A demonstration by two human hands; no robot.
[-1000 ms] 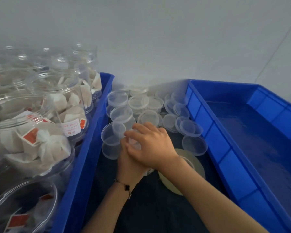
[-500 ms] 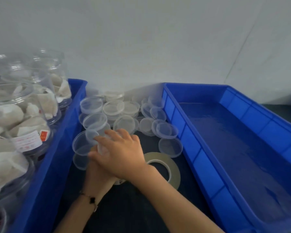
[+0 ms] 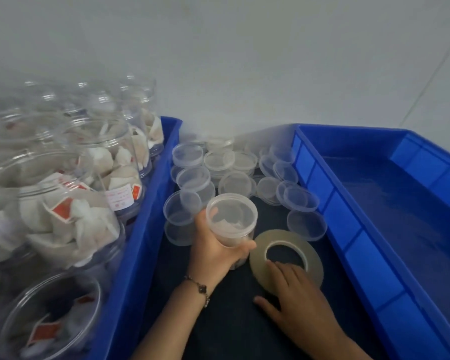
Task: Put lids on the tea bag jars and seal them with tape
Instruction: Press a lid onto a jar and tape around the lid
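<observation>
My left hand [image 3: 215,249] grips a clear tea bag jar [image 3: 231,220] with a clear lid on its top, standing on the dark table between two blue bins. My right hand [image 3: 295,301] lies flat with straight fingers on the near edge of a flat roll of tape [image 3: 287,254], just right of the jar. Several loose clear lids [image 3: 220,161] are piled behind the jar.
A blue bin [image 3: 151,203] on the left holds several open clear jars [image 3: 70,211] filled with tea bags. A blue bin [image 3: 348,229] on the right shows only its bare bottom. A white wall rises behind everything.
My right hand has come off the top of the jar and moved down-right onto the tape roll. The left hand still holds the jar, and its lidded top is now uncovered.
</observation>
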